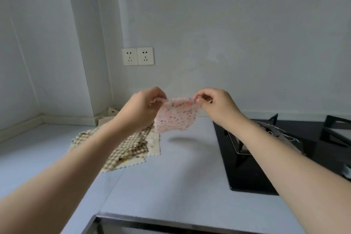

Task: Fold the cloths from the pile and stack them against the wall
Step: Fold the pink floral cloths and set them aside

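A small pink cloth with coloured dots [175,117] hangs in the air above the grey counter [171,176]. My left hand [144,106] pinches its top left corner and my right hand [214,104] pinches its top right corner. Below my left forearm lies the pile [131,148]: a brown checked cloth on top of cream cloths with yellow spots. Behind the pile, near the wall corner, part of a beige folded cloth [106,118] shows; my left arm hides the rest.
A black gas hob [266,150] with metal pan supports fills the counter's right side, under my right forearm. Two wall sockets [137,56] sit on the back wall. The counter's front edge [171,218] has a metal strip.
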Tool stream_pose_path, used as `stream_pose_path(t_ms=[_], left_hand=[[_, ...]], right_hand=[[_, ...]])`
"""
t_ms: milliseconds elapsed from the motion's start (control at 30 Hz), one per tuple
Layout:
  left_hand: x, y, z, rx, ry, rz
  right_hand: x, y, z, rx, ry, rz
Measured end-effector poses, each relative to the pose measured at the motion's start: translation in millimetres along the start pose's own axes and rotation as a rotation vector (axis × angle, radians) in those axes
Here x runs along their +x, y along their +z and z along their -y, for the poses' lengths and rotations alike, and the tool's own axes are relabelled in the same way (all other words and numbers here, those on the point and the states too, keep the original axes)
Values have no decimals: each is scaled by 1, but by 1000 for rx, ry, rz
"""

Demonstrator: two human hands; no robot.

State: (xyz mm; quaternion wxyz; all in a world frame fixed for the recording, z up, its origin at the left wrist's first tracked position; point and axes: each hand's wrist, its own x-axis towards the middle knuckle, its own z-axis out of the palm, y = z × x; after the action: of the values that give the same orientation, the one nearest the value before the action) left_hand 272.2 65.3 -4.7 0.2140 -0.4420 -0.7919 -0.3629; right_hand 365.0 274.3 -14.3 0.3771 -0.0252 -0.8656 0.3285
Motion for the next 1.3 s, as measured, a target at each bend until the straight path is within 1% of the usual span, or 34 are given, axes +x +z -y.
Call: stream_pose_path(t_ms=[67,133,200,233,267,300,367,433,467,533,600,667,733,867,1000,1067,1167,1233,1300], left_hand=[[-37,10,-2,1,0,145],[-74,25,-6,-23,-29,419],[-105,38,-13,-43,-68,769],[-114,42,-17,-69,-82,899],[-117,44,-21,-101,-102,954],[-115,44,-23,-138,-142,933],[-98,46,-19,-192,-258,751],[-79,57,-6,-179,-358,568],[-69,65,1,-156,-390,501],[-54,84,12,-38,-416,423],[-42,103,21,170,-405,438],[-35,120,32,335,-390,515],[-31,134,45,409,-406,547],[-29,147,61,510,-404,540],[-26,149,73,432,-373,474],[-25,147,76,418,-321,443],[-25,144,75,350,-229,345],[-26,144,73,288,-206,270],[-27,145,72,294,-180,217]], right_hand=[[-34,-2,-7,-91,14,135],[-73,-3,-18,-233,58,334],[-109,2,-31,-377,93,584],[-124,4,-35,-413,99,673],[-134,6,-38,-411,127,711],[-140,6,-38,-371,166,704],[-141,7,-38,-337,224,637],[-142,12,-31,-423,183,580],[-143,17,-27,-478,131,557],[-147,29,-20,-516,32,522],[-151,42,-19,-511,12,502],[-157,54,-24,-547,36,494],[-164,64,-32,-596,86,461],[-167,70,-42,-583,150,428],[-166,70,-42,-598,165,431],[-166,71,-42,-612,179,420],[-166,72,-43,-612,192,399],[-166,73,-43,-603,198,386],[-167,74,-43,-599,205,368]])
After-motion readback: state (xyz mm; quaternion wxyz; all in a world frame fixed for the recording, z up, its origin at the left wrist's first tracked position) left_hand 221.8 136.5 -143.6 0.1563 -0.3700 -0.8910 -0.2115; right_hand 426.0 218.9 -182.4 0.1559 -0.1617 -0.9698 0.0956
